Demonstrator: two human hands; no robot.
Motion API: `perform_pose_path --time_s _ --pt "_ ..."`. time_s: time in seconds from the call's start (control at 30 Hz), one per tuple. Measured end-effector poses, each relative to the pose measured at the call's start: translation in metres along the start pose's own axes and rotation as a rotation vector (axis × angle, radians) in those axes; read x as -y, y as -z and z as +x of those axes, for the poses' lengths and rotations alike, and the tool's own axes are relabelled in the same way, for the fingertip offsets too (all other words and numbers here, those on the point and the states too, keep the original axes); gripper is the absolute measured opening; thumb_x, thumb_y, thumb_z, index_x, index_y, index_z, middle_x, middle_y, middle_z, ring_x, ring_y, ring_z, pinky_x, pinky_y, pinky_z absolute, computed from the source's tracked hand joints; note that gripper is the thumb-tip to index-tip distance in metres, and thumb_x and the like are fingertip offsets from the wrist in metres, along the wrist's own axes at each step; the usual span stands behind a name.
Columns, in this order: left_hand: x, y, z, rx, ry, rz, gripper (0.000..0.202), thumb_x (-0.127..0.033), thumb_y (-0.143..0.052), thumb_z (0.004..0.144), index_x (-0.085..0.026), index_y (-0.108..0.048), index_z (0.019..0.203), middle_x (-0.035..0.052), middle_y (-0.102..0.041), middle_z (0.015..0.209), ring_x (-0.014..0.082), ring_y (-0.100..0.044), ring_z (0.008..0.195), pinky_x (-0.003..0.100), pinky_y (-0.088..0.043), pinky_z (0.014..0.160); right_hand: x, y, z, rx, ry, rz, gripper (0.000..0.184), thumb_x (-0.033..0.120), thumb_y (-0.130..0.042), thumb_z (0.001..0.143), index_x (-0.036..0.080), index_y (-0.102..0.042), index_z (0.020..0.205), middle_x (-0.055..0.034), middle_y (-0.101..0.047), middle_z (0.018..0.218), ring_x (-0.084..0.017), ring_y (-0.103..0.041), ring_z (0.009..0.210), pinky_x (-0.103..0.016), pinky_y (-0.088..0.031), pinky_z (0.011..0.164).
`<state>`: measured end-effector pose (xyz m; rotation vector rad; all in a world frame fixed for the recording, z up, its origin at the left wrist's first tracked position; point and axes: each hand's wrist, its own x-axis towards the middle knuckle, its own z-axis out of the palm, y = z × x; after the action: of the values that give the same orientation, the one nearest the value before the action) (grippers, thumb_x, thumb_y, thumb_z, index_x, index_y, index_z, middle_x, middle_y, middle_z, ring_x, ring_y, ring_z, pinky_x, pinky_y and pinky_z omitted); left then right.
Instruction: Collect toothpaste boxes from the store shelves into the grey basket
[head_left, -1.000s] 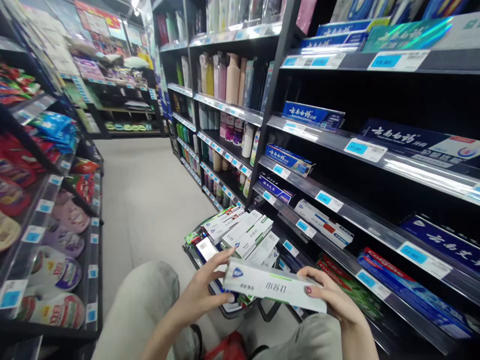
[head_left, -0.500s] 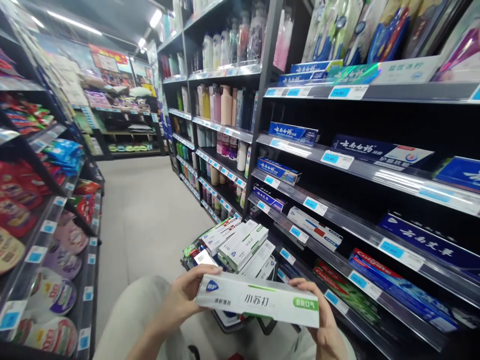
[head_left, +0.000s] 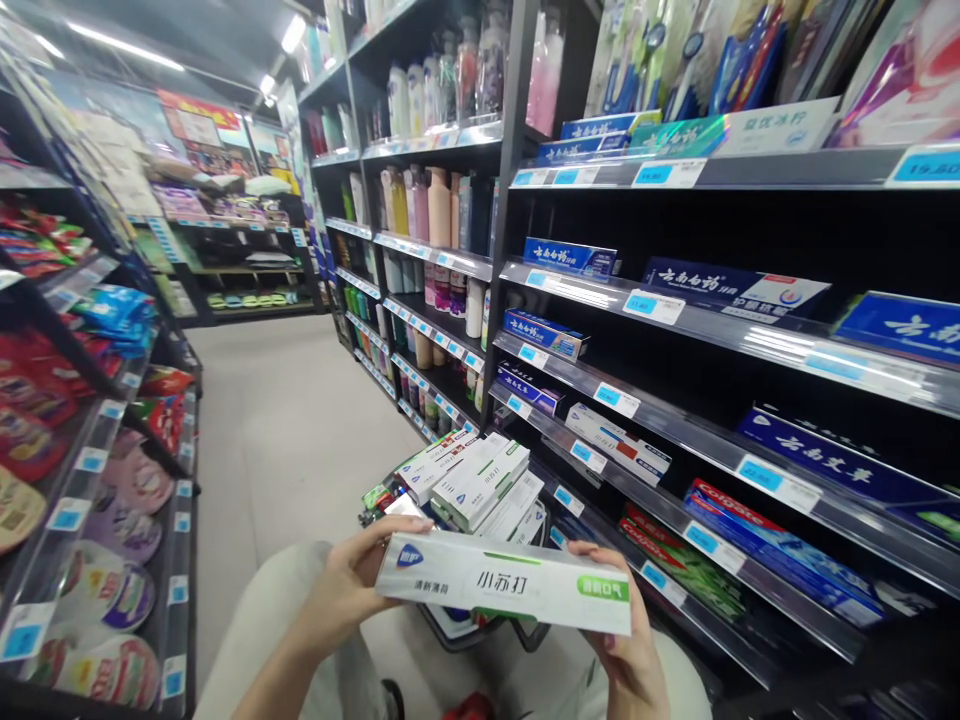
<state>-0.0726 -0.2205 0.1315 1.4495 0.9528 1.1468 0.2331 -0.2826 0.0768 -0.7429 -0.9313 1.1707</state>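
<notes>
A long white toothpaste box with a green end label is held level above my knees. My left hand grips its left end, thumb along the top edge. On the right end, my right hand is closed around the box, fingers over the top and side. Just beyond it, a dark basket stands on the floor, heaped with similar white toothpaste boxes. The held box hides part of the basket.
Shelves with price tags rise on the right, carrying blue toothpaste boxes and Colgate boxes. Bottles line the shelves further along. At left is a shelf of bagged goods. A grey floor aisle runs between them.
The view has shifted slightly, so the shelves sit further left. Both hands still hold the toothpaste box, which appears a little higher and further left.
</notes>
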Motion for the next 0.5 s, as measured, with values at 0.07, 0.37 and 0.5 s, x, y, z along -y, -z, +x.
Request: perform_pose_path --time_s 0.07,0.37,0.5 --pt "-0.0003 -0.001 -0.0003 0.008 0.016 0.0 0.046 -0.017 -0.084 0.054 -0.019 -0.068 0.096 0.0069 -0.07 0.105 0.0239 -0.065 0.097 0.027 -0.056 0.08 0.0019 -0.0002 -0.0004 0.006 -0.008 0.009 0.063 0.051 -0.082 0.046 0.034 -0.065 0.105 -0.0064 -0.061 0.119 -0.03 -0.052 0.113 -0.038 -0.045 0.089" --pt "-0.0011 -0.0046 -0.0015 -0.005 0.031 -0.005 0.047 -0.018 -0.085 0.053 -0.018 -0.067 0.096 0.0078 -0.07 0.107 0.0244 -0.065 0.098 0.027 -0.056 0.082 0.0013 0.0021 -0.0026 0.01 0.007 0.02 0.063 0.05 -0.082 0.049 0.033 -0.064 0.107 -0.008 -0.061 0.121 -0.029 -0.052 0.114 -0.037 -0.045 0.089" --pt "0.0001 -0.0038 -0.0007 -0.004 0.026 -0.011 0.047 -0.018 -0.086 0.052 -0.018 -0.068 0.095 0.0096 -0.07 0.108 0.0263 -0.064 0.1 0.029 -0.056 0.083 0.0008 0.004 -0.0026 0.024 0.016 0.008 0.064 0.05 -0.082 0.05 0.032 -0.063 0.108 -0.0078 -0.061 0.121 -0.029 -0.051 0.116 -0.037 -0.044 0.091"
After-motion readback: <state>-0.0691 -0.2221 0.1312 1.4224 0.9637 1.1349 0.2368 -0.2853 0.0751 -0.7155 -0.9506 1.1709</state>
